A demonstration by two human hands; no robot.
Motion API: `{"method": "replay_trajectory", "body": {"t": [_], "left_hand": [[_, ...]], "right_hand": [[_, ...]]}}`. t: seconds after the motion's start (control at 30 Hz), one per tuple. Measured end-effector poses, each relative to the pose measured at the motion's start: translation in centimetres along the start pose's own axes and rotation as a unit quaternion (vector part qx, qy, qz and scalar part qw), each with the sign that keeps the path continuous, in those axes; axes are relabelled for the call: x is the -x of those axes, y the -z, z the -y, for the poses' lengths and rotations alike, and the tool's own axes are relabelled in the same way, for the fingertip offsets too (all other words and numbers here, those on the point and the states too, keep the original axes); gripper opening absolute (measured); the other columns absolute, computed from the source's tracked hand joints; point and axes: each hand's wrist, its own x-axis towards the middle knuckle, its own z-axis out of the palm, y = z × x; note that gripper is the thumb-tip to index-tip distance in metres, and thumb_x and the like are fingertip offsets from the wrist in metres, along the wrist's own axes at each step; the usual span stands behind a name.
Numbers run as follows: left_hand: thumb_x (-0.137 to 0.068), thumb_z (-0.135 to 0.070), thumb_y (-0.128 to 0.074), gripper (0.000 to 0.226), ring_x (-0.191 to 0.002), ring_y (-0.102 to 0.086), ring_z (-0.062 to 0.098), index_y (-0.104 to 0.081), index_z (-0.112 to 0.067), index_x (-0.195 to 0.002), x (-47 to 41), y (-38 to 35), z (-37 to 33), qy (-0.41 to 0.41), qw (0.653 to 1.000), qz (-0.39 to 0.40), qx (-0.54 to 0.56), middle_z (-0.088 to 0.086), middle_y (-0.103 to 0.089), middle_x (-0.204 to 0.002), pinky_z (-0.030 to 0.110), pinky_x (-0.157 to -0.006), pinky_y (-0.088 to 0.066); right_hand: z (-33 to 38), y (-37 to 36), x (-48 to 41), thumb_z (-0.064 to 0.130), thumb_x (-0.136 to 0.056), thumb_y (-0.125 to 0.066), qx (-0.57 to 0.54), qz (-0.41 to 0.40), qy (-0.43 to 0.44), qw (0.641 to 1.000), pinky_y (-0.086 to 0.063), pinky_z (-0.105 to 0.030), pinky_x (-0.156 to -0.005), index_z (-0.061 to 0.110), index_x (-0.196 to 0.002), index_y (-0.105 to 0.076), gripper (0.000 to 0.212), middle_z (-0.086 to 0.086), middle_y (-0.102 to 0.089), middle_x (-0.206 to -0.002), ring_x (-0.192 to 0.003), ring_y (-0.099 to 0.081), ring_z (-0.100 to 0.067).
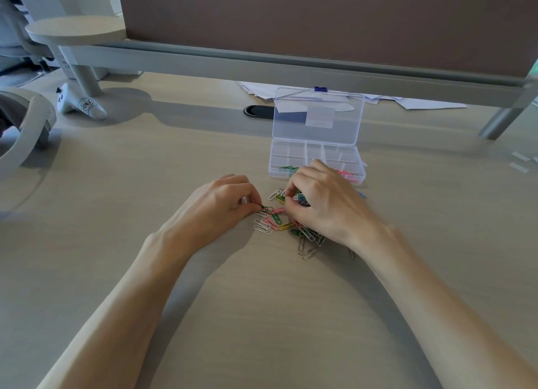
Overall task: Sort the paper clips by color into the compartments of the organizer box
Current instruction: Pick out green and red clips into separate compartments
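Paper clips [283, 224], mixed colours, loose heap.

- Grip: the left hand [221, 205] is pinching one green clip [266, 208] between thumb and forefinger at the heap's left edge. The right hand [323, 205] is curling its fingers round a mixed bunch [301, 200] at the heap's far side; how firmly cannot be told.
- Location: the heap is lying on the table [262, 316] between both hands, just in front of the organizer box [360, 167].
- Box: it is standing open, lid upright, holding green clips [288, 168] near left and pink clips [346, 174] near right.
- Risks, as judged: the green clip seems to be touching a pink neighbour and may be dragging it into the wrong compartment. The bunch may be shedding clips over the dividers in transit. The right wrist is lying close to the silver clips [308, 238] and could be scattering them.
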Motion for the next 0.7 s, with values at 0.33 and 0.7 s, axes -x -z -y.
{"method": "replay_trajectory", "body": {"t": [0.33,0.7], "left_hand": [[-0.082,-0.019,-0.073,0.007,-0.077,-0.062,0.002,-0.07,-0.025,-0.081,-0.5,-0.1,-1.3,0.124,0.977,-0.071,0.159,-0.015,-0.068,-0.075,0.008,-0.069,-0.043],[-0.078,-0.016,-0.077,0.011,-0.075,-0.062,0.009,-0.072,-0.026,-0.079,-0.7,-0.4,-1.7,0.13,0.964,-0.067,0.222,-0.013,-0.069,-0.074,0.024,-0.073,-0.049]], "right_hand": [[0.1,0.7,0.9,0.006,-0.079,-0.071,-0.3,-0.035,-0.094,0.949,-0.039,-0.006,-0.062,0.014,-0.081,-0.075,0.009,0.01,-0.068,-0.071,-0.064,-0.059,0.0],[-0.6,0.1,0.8,0.019,-0.083,-0.074,-0.282,-0.064,-0.093,0.953,-0.044,-0.007,-0.078,0.025,-0.093,-0.076,0.012,0.014,-0.072,-0.088,-0.089,-0.065,0.0]]}}
